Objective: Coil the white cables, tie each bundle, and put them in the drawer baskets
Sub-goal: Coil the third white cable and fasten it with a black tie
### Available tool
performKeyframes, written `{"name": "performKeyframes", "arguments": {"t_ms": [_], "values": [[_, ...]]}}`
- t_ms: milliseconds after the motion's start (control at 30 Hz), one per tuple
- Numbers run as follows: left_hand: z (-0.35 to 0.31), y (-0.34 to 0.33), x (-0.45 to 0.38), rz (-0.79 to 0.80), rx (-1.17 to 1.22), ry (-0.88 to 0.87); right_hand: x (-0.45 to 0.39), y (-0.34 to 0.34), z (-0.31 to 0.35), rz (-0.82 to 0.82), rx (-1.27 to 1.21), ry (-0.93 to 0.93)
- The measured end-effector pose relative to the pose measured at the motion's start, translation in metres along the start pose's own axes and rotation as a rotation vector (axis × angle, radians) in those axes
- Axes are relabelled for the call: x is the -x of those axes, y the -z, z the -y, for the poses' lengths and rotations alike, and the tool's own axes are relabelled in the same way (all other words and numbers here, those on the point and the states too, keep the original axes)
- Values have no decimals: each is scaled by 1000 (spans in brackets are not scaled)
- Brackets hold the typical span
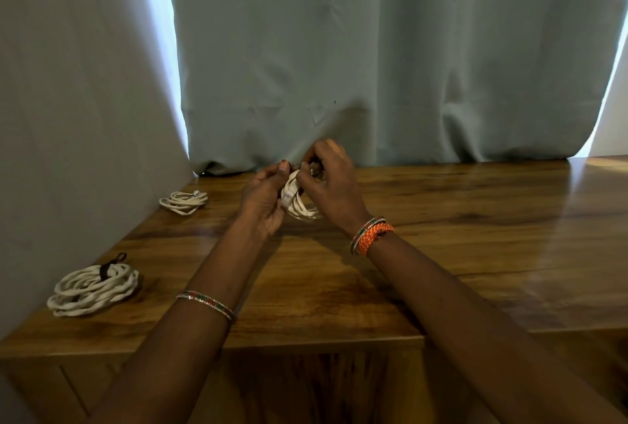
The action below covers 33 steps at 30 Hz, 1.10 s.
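Above the bench (441, 236), just in front of the grey-green curtain (339, 50), both hands hold a coiled white cable (302, 208) clear of the wood. Left hand (263, 201) curls round the coil beside its clear plug; right hand (331, 182) pinches a thin dark tie (307, 167) at the coil's top. Judged light, springy and smooth: loops may slip, so grip across all strands. Left of the curtain's gap lie an untied coil (183, 202) and, nearer, a tied bundle (93, 289).

Dim interior; daylight enters through gaps beside the curtain (373, 50). Glare marks the desk (509, 236) toward its right edge. Wide-angle distortion bends the frame edges.
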<state>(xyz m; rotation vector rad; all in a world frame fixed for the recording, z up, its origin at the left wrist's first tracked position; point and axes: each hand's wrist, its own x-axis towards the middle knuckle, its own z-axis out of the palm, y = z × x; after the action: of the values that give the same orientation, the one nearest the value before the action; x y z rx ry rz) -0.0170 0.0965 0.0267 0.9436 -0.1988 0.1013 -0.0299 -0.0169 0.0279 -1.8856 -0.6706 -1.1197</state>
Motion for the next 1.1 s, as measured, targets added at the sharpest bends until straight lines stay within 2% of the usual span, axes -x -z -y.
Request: {"name": "performKeyframes", "arguments": {"t_ms": [333,500,733,1100], "values": [[0,0,0,9,-50,-6,2,0,-3,25,24,8],[2,3,-3,46,-9,29,2,1,1,-36,5,13],[0,4,-4,102,13,54,2,1,1,-40,19,9],[1,5,-6,101,-2,60,2,0,3,-64,21,38]]}}
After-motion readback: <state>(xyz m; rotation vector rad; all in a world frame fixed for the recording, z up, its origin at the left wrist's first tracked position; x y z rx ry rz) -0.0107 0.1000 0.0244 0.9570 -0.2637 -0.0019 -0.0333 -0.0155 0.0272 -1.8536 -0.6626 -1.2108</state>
